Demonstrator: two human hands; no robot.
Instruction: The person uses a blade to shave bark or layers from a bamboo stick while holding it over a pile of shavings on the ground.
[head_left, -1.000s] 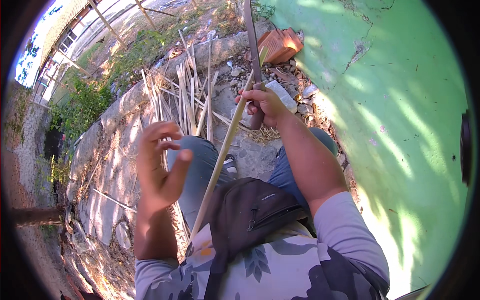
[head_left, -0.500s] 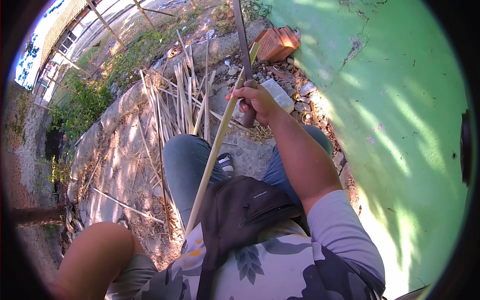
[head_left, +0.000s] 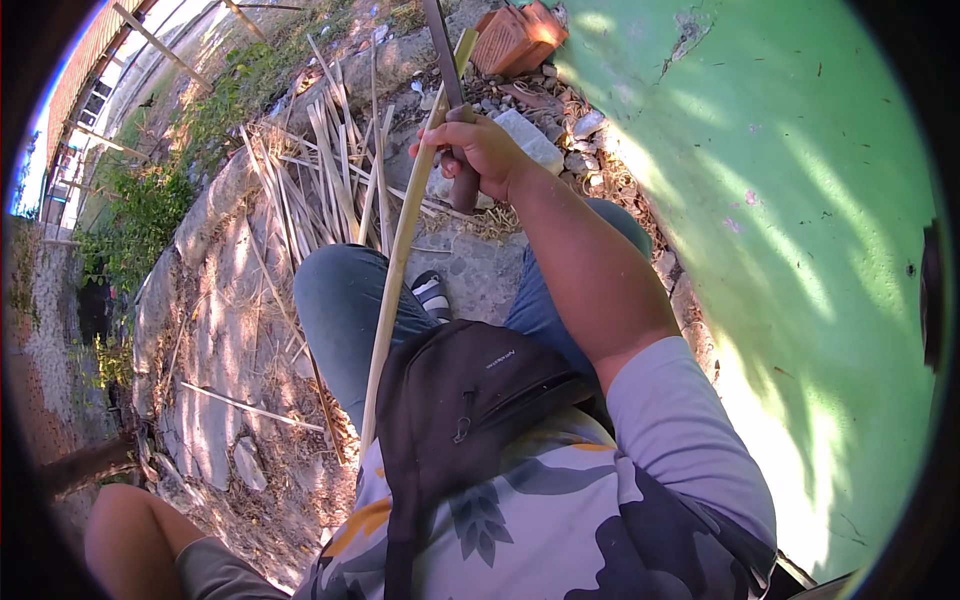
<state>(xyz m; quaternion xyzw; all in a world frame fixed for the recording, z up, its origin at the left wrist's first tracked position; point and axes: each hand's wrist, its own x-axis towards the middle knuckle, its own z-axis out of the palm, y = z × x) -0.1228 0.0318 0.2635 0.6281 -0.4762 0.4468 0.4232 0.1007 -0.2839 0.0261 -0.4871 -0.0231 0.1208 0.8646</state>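
My right hand (head_left: pixel 484 152) is closed round the dark handle of a machete (head_left: pixel 443 58), its blade pointing up and away. A long, pale yellow-green strip (head_left: pixel 393 275), which looks like split bamboo or a palm rib, crosses the fingers of that same hand beside the blade. The strip slopes down past my left knee (head_left: pixel 345 285) toward my body, where its lower end is lost against my shirt. Of my left arm (head_left: pixel 135 535) only the bent elbow part shows at the lower left; the left hand is out of sight.
Several pale split strips (head_left: pixel 325 160) lie heaped on the ground beyond my left knee. Reddish bricks (head_left: pixel 517 42) and a whitish block (head_left: pixel 532 140) lie by the green wall (head_left: pixel 780 200) at right. A dark bag (head_left: pixel 470 390) rests on my lap.
The whole view has shifted, so the scene sits higher and further left. My left elbow has moved outward to the lower left. The right hand keeps its grip on the machete.
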